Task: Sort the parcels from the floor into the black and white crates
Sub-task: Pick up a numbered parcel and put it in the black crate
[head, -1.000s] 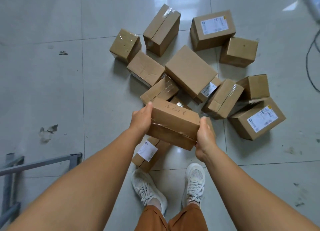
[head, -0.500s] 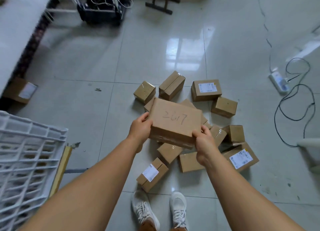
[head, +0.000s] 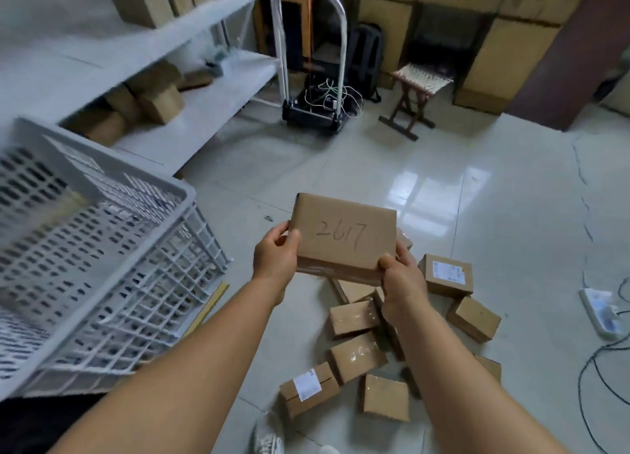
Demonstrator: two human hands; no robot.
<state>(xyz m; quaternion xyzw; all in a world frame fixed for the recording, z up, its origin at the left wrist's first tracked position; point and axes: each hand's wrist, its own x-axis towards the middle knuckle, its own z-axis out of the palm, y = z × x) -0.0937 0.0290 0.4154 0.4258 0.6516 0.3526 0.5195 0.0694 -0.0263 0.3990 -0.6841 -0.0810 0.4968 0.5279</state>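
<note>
At the far left, a white crate (head: 102, 249) with perforated walls is seen raised above the floor, and behind it a white shelf unit (head: 191, 89) loaded with brown boxes is visible. To the right of the crate, a parcel (head: 344, 237) marked "2617" by hand is held in the air, well above the floor, between both hands. Its left edge is held in the grip of the left hand (head: 274, 257), thumb laid on the top face; its near right corner is pinched by the right hand (head: 402, 279), the grip closed around the cardboard. Below and to the right, a pile of parcels (head: 361, 348) is scattered on the tiled floor (head: 494, 215), some bearing white labels. At the far right, a power strip (head: 601, 312) with black cables is seen on the floor.
</note>
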